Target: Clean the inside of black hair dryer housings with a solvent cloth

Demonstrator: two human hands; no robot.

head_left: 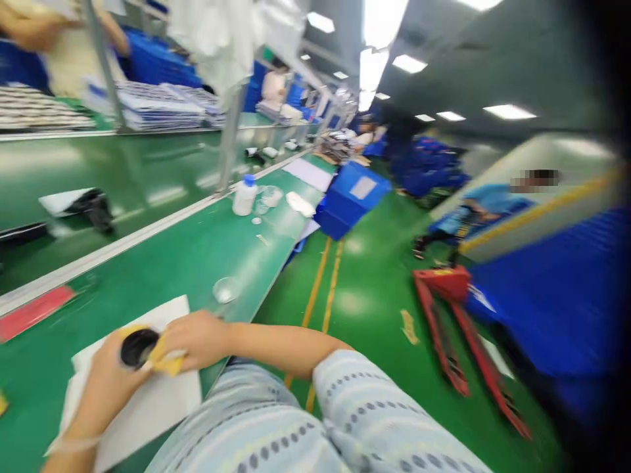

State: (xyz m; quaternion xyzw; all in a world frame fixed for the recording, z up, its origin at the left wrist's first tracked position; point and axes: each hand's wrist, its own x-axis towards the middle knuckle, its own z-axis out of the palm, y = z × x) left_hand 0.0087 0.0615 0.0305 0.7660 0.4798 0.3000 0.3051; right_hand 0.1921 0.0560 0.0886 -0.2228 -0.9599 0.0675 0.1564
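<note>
My left hand (106, 381) is closed around a small round black part (138, 347) at the lower left. My right hand (194, 341) presses a yellow cloth (165, 360) against that black part, fingers closed on the cloth. Both hands hover over a white sheet (148, 401) lying on the green worktable (197, 256). The picture is smeared by head motion.
A small clear dish (225, 289) lies beyond my hands, a white bottle with a blue cap (245, 195) farther on. A blue crate (351, 197) stands at the table's end. A red pallet jack (458, 328) and a crouching person (473, 213) are on the green floor to the right.
</note>
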